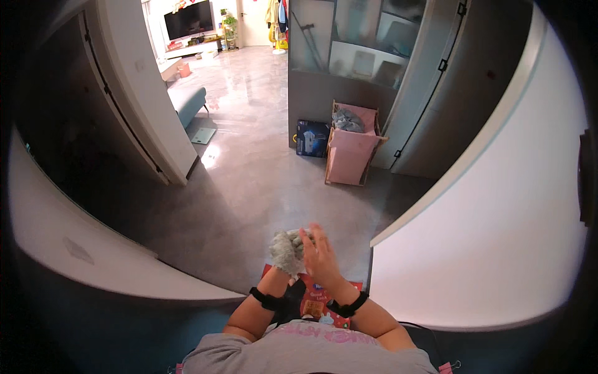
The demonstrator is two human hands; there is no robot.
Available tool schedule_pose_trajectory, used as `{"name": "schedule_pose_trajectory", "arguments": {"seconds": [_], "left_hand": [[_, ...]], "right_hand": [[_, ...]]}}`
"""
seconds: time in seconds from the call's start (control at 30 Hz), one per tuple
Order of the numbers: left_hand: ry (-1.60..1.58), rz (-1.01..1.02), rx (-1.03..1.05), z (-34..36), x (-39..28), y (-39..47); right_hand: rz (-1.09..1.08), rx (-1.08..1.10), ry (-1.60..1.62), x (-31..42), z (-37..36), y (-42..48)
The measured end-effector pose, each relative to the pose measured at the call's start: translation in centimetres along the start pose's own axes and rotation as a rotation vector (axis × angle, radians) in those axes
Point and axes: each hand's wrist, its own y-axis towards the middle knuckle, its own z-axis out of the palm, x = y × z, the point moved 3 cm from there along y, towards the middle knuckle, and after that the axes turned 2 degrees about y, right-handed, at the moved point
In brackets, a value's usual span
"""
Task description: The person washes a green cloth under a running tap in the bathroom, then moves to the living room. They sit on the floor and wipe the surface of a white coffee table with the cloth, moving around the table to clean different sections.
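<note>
A fluffy grey-green mitt or glove (283,252) covers my left hand, and the wrist runs straight into its fuzzy edge. How the fingers lie inside is hidden. My right hand (320,258) is bare and slightly blurred, held up against the mitt's right side with its fingers extended and apart. Both wrists carry black straps. Below the hands, a red mat (322,292) with printed writing and cartoon figures lies on the floor, partly covered by my arms.
A pink laundry hamper (351,156) with grey cloth on top stands ahead, beside a dark printed box (312,138). White walls (472,243) flank me. A flat scale (204,136) lies near a blue-grey upholstered seat (188,105). Farther off is a television (188,19).
</note>
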Motion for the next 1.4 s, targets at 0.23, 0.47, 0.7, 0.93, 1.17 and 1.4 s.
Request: {"name": "schedule_pose_trajectory", "arguments": {"seconds": [0.23, 0.47, 0.7, 0.93, 1.17, 1.4], "left_hand": [[-0.013, -0.086, -0.459, -0.3, -5.7, 16.5], [-0.214, -0.161, -0.079, -5.6, -13.4, 26.6], [-0.003, 0.154, -0.134, -5.1, -26.2, 32.9], [-0.04, 0.265, -0.213, -9.8, -33.4, 48.7], [-0.154, 0.311, -0.123, -16.2, -44.8, 58.5], [-0.266, 0.5, 0.11, -24.8, -54.9, 63.3]], "right_hand": [[-0.091, 0.095, -0.426, -5.9, 4.7, 13.4], [-0.29, 0.207, -0.305, -9.6, 5.1, 27.0], [0.225, 0.091, 1.836, -12.9, 9.2, 41.7], [0.413, 0.182, 2.204, -19.4, 22.8, 59.4], [-0.33, 0.271, 0.869, -23.2, 28.1, 70.6], [-0.463, 0.569, 0.663, -24.9, 34.3, 79.4]]}}
